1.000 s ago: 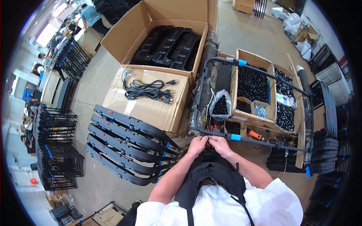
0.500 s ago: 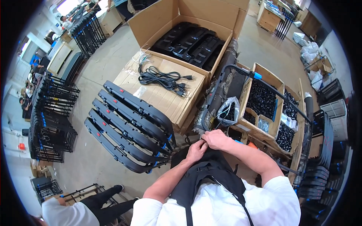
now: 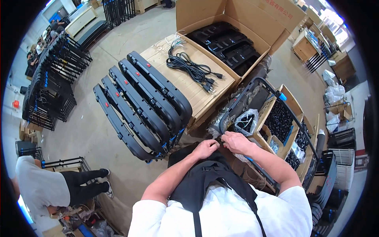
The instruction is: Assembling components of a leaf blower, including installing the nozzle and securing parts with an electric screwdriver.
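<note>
My left hand is closed in a pinch in front of my black apron. Just right of it, my right hand is also closed, its fingertips at the near left corner of a black tube frame with a blue sleeve. A narrow gap parts the two hands. Whatever small thing is between the fingers is too hidden to make out. Behind the right hand lies a clear plastic bag with small dark parts in it.
Several black curved housings with red switches stand at left. Black power cords lie on a cardboard box; an open carton holds black moulded panels. Wooden bins of small black parts stand at right. Another person works at lower left.
My view has turned left, so the boxes and housings appear further right. My hands, together before, are now slightly apart. The person at lower left shows more fully.
</note>
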`<action>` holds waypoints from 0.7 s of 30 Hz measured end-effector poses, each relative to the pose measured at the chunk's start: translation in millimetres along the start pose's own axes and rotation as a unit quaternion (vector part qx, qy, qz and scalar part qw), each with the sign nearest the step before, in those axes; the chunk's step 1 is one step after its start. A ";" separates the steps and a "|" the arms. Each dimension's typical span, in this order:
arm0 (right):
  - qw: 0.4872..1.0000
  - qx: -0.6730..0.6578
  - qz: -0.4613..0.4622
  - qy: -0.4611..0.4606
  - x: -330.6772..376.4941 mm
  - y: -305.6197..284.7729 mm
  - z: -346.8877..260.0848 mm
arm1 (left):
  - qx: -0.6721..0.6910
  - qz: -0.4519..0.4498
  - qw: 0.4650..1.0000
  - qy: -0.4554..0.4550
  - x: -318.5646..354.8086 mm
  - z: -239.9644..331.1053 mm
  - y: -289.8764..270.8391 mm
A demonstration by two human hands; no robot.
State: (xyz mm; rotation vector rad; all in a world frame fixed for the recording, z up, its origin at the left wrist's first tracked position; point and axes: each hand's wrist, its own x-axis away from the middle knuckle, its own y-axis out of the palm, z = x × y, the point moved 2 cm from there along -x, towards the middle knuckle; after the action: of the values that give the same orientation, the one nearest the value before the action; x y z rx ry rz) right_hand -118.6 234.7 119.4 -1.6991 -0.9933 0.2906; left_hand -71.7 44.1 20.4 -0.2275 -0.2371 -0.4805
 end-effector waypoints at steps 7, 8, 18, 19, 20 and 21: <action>0.989 -0.087 0.111 -0.042 1.8 5.0 0.7 | 0.046 -0.059 0.997 -0.023 -1.4 -1.2 -12.3; 0.984 -0.091 0.138 -0.064 1.1 6.6 0.8 | 0.047 -0.060 0.997 -0.024 -1.0 2.2 -14.7; 0.974 -0.096 0.176 -0.102 -3.3 13.6 -4.7 | 0.089 -0.080 0.991 -0.067 -2.7 -7.6 -11.5; 0.974 -0.097 0.177 -0.100 -3.9 13.7 -5.2 | 0.113 -0.073 0.989 -0.067 -2.4 -7.8 -11.1; 0.975 -0.086 0.177 -0.103 -4.3 13.7 -6.1 | 0.112 -0.075 0.989 -0.067 -2.8 -8.0 -10.6; 0.976 -0.075 0.177 -0.105 -4.2 14.3 -6.8 | 0.103 -0.072 0.989 -0.072 -2.4 -6.9 -10.6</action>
State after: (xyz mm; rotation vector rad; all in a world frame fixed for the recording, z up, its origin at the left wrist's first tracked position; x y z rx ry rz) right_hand -110.3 226.2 108.2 -2.0149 -0.8759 0.6520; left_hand -77.7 34.0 14.8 -0.0436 -0.4445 -0.5788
